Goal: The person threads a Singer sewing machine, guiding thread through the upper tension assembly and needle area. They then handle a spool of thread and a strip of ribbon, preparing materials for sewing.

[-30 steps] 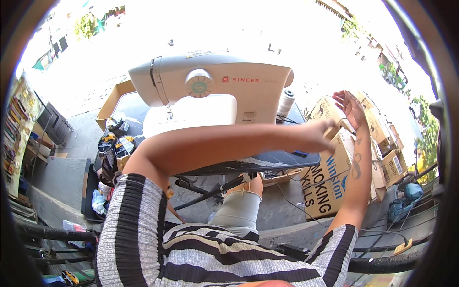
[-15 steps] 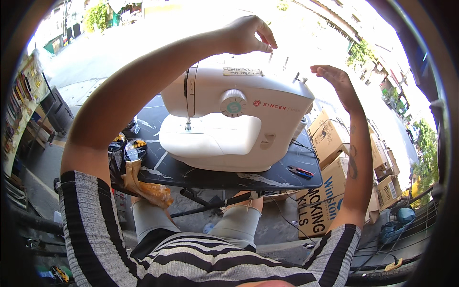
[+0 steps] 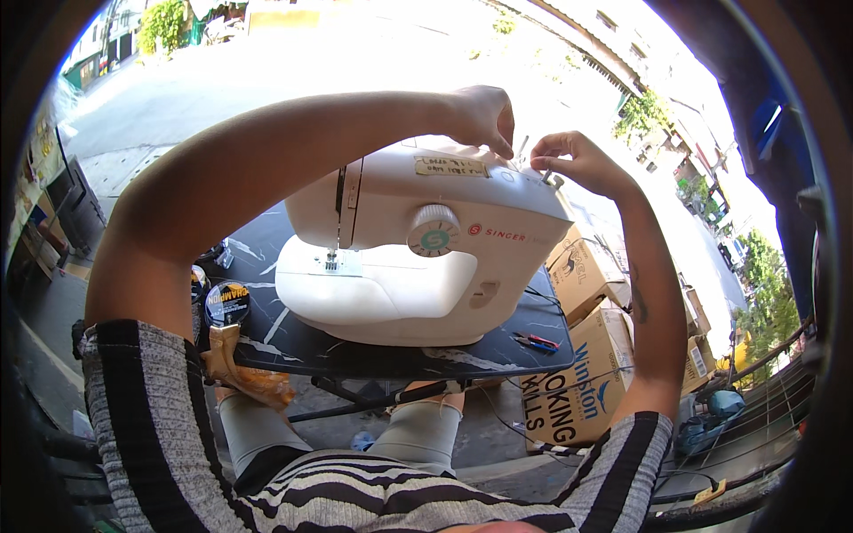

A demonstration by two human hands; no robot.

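Outdoors on a sunlit street, a small dark counter (image 3: pixel 373 354) carried a white sewing machine (image 3: pixel 418 244), which sat roughly centred on it with its handwheel end toward the person's right. Both hands were up at the machine's top right end. Left hand (image 3: pixel 484 115) reached across over the top cover, fingers pinched narrow on what looked like a thin thread or the spool pin (image 3: pixel 522 147) standing there; too fine to tell which. Right hand (image 3: pixel 577 162) was just beside it, fingers also curled close together at the same pin area, fingertips nearly touching the left ones; couldn't tell whether it actually gripped anything. A tan paper label (image 3: pixel 450 165) was stuck on the top cover just below the left hand. Round dial (image 3: pixel 434 232) faced the camera on the front, needle area (image 3: pixel 333 258) at the left end over the flat bed. On the counter's left edge sat a round black tin (image 3: pixel 227 303), with a tan bag (image 3: pixel 242 373) hanging below it. Small red-and-blue tool (image 3: pixel 535 341) lay on the counter near its right corner, apart from the machine. Cardboard boxes (image 3: pixel 591 355) were stacked on the ground right of the counter. Person wore a black-and-grey striped top (image 3: pixel 373 489), knees under the counter.
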